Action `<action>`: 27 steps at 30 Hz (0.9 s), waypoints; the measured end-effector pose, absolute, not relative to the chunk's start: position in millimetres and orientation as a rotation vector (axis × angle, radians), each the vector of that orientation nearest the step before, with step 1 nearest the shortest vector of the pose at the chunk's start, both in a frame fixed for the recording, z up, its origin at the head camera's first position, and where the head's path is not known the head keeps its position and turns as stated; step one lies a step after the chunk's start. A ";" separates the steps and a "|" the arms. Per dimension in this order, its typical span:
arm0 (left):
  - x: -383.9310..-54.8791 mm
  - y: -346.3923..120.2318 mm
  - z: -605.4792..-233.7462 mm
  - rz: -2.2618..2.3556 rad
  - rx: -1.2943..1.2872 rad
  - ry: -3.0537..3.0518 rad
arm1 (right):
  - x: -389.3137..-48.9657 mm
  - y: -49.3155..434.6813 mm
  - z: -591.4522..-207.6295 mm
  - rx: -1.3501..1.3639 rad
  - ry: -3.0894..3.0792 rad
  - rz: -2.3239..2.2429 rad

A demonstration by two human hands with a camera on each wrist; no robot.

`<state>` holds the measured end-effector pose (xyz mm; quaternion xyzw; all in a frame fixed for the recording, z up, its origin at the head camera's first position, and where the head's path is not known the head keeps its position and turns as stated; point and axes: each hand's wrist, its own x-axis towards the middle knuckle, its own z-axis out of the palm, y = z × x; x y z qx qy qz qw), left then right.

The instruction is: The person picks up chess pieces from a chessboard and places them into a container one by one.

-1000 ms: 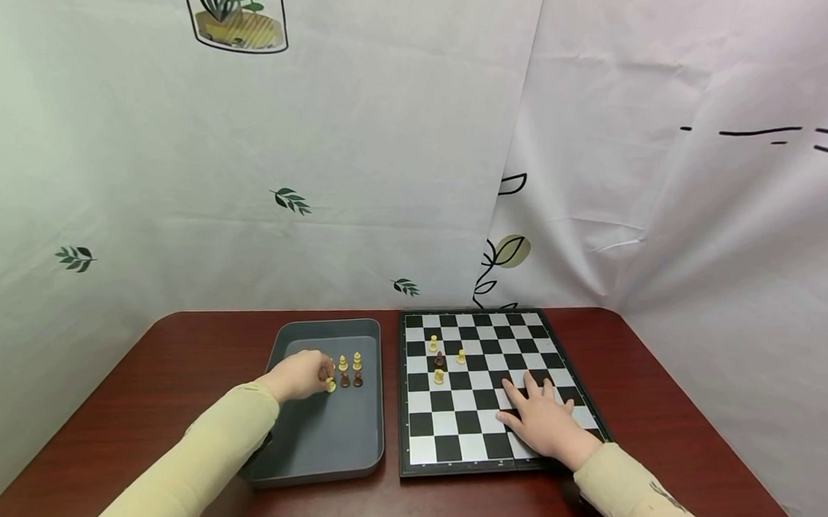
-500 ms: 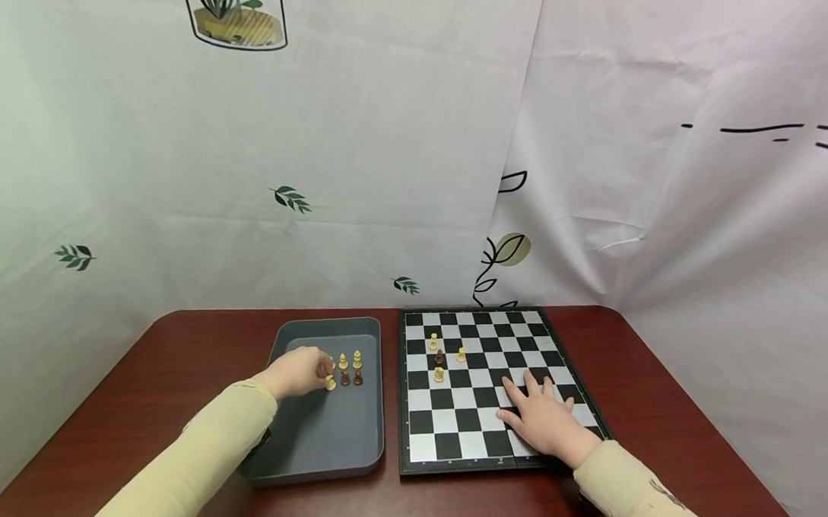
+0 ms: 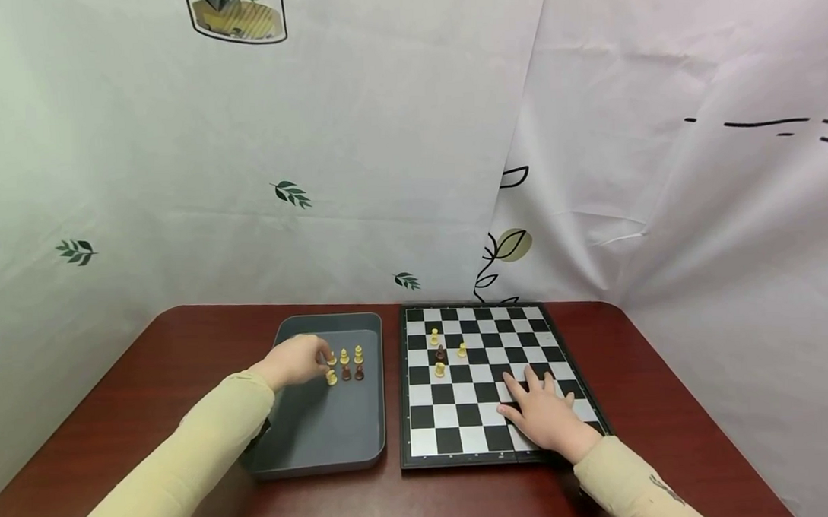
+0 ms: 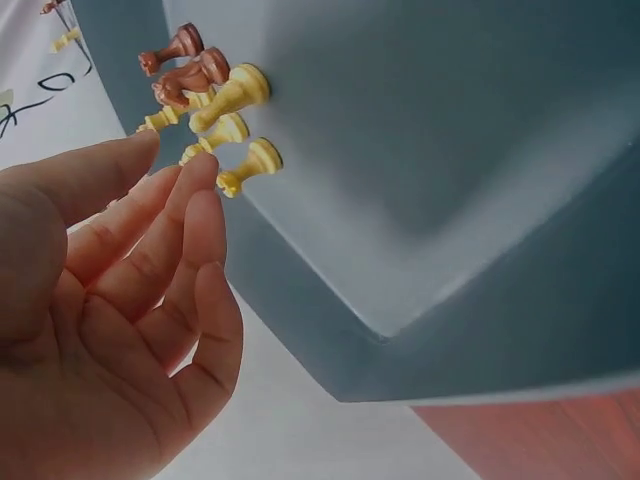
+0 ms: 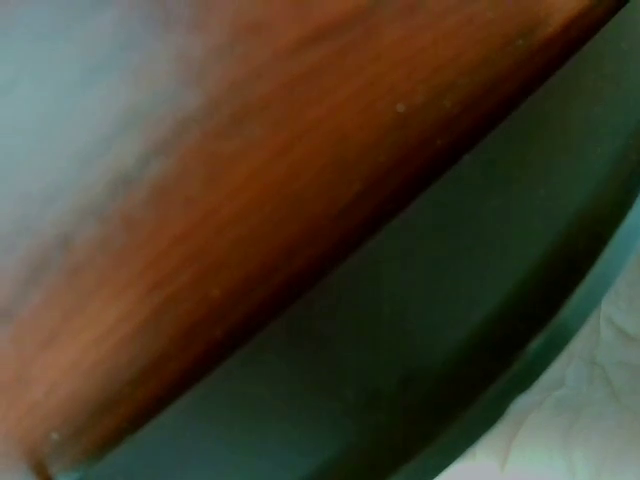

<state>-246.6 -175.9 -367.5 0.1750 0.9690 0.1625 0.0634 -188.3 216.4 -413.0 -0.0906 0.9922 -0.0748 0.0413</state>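
My left hand (image 3: 296,361) hovers over the left part of a grey tray (image 3: 318,452), thumb and fingertips apart with nothing between them. Just beyond the fingertips in the left wrist view, a yellow chess piece (image 4: 236,97) stands with two brown chess pieces (image 4: 196,75) and several yellow ones (image 4: 252,166). They form two short rows in the tray: three yellow pieces (image 3: 344,357) behind, one yellow and two brown in front. On the chessboard (image 3: 447,418) my right hand (image 3: 547,419) rests palm down, fingers spread. The right wrist view shows no fingers.
Several chess pieces stand on the board's far left: a brown one (image 3: 441,353) among yellow ones (image 3: 440,370). Tray and board lie side by side on a red-brown table (image 3: 673,409), a narrow gap between them. A pale printed cloth (image 3: 382,138) hangs behind.
My left hand has drawn slightly up and back from the front yellow piece, which now shows more fully. The right hand stays in place on the board. The head view has tilted slightly.
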 end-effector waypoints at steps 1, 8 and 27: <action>-246.5 -175.5 -366.4 0.490 0.530 2.932 | -188.6 216.4 -413.0 -0.279 3.039 -0.229; -244.7 -163.6 -358.7 0.499 0.543 2.964 | -188.8 216.6 -412.6 -0.280 3.041 -0.226; -242.4 -107.4 -350.9 0.597 0.631 2.937 | -188.9 215.8 -410.2 -0.286 3.019 -0.217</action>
